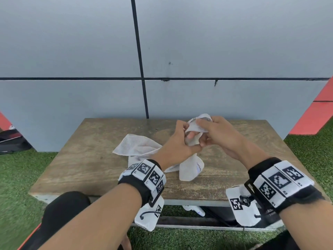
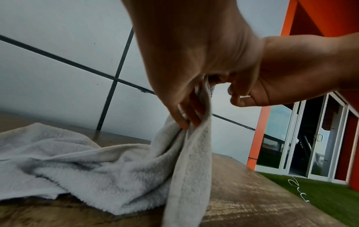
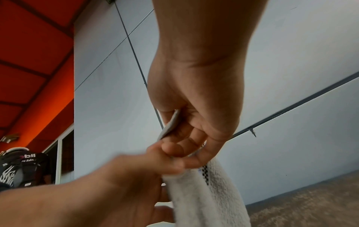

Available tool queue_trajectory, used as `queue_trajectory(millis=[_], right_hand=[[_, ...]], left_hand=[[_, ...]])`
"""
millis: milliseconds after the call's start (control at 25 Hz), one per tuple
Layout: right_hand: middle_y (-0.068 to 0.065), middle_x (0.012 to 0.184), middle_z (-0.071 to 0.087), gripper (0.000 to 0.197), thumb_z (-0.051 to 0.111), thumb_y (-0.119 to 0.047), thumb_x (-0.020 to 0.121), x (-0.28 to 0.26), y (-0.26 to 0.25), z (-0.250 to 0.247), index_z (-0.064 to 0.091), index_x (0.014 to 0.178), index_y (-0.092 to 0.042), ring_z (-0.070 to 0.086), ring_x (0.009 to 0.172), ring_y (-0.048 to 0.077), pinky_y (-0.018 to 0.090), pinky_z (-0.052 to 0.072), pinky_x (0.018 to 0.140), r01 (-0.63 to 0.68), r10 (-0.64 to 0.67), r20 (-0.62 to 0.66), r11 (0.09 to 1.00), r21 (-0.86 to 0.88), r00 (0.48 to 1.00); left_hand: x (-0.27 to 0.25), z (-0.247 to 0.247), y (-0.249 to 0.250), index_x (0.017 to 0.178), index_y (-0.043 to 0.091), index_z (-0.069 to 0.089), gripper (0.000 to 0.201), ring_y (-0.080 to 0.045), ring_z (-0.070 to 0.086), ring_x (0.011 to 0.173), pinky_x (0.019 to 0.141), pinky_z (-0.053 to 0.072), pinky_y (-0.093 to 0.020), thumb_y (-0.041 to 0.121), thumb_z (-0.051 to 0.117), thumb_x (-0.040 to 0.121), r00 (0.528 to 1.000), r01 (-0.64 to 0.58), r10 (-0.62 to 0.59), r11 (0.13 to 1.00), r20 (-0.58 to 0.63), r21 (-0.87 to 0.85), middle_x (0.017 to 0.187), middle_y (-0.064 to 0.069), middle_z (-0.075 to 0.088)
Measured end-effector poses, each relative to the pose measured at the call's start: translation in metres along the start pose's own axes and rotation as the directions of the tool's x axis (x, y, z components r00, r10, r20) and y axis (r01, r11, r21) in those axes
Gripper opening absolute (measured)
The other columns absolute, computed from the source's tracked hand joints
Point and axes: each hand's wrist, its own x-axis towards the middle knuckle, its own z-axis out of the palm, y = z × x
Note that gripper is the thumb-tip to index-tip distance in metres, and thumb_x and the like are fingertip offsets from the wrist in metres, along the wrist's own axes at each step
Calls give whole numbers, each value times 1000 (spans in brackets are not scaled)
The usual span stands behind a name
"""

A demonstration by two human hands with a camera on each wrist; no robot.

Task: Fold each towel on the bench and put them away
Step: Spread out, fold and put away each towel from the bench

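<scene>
A white towel lies crumpled on the wooden bench, one end lifted above the middle of it. My left hand grips the raised part from the left, fingers curled round the cloth. My right hand pinches the top edge of the same towel from the right. The two hands touch each other. The towel's lower end hangs down to the bench and shows a small label. In the left wrist view the rest of the towel spreads over the bench top.
The bench stands against a grey panelled wall on green artificial turf. A dark bag lies on the ground at the far left. Orange wall panels rise at the right. Another white cloth shows under the bench.
</scene>
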Motion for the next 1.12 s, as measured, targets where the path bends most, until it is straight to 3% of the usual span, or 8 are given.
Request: queue_trajectory(millis=[200,280,440,520,640,880,1000,1120], right_hand=[[10,95,72,19,60,-21,98,-1,15,-11,65,112,-8,63,71,18,25,54,62,-9,-7,-298,999,-51,955],[-3,114,63,38,67,-29,93,-2,25,-15,53,127,-20,61,93,9,23,48,76,42,-130,-385,973,-228,914],[-20,130,56,53,72,-31,89,-6,27,-7,49,137,-34,48,123,-3,13,34,96,232,-252,16,862,-451,968],[-17,111,66,38,66,-18,92,-3,29,-2,57,127,-29,58,104,-1,10,41,82,250,-274,29,824,-508,961],[-10,83,67,21,53,-5,94,2,30,-4,66,102,-20,59,73,9,13,40,60,240,-371,-123,784,-572,921],[-8,72,65,18,60,-30,96,0,42,-27,66,80,-27,60,72,19,34,45,62,138,-374,-283,784,-605,883],[-8,48,46,46,68,-47,90,-2,50,-29,51,56,-21,42,47,14,29,29,49,94,-280,-224,794,-600,933],[-3,50,47,44,66,-42,93,4,60,-23,60,66,-8,38,46,9,22,29,49,87,-107,-8,845,-528,994]], left_hand=[[0,-17,-7,97,12,57,16,-7,45,62,59,36,-20,27,55,101,995,29,-11,980,-95,196,73,8,54],[0,-24,-2,99,13,57,15,-9,47,65,60,36,-21,26,53,102,996,-2,24,974,-92,225,78,3,57],[9,-29,10,93,20,61,7,-23,68,90,83,54,-45,26,58,94,994,-100,87,962,61,253,97,-5,72],[11,-32,16,90,18,65,11,-25,69,87,82,54,-48,29,63,93,993,-111,97,947,63,301,94,-7,73],[6,-47,16,88,16,68,22,-13,60,66,67,47,-31,37,67,94,996,-78,62,956,63,284,77,-5,70],[-18,-98,-13,86,2,64,48,-16,46,64,64,37,-29,49,60,95,974,59,-151,891,170,450,71,-7,54],[-31,-119,-18,67,24,64,37,-16,38,60,58,30,-27,45,58,98,985,146,-170,920,37,363,65,-1,47],[-38,-129,-28,65,21,65,34,-17,38,62,60,29,-28,34,63,96,968,249,-229,910,-100,330,68,-3,49]])
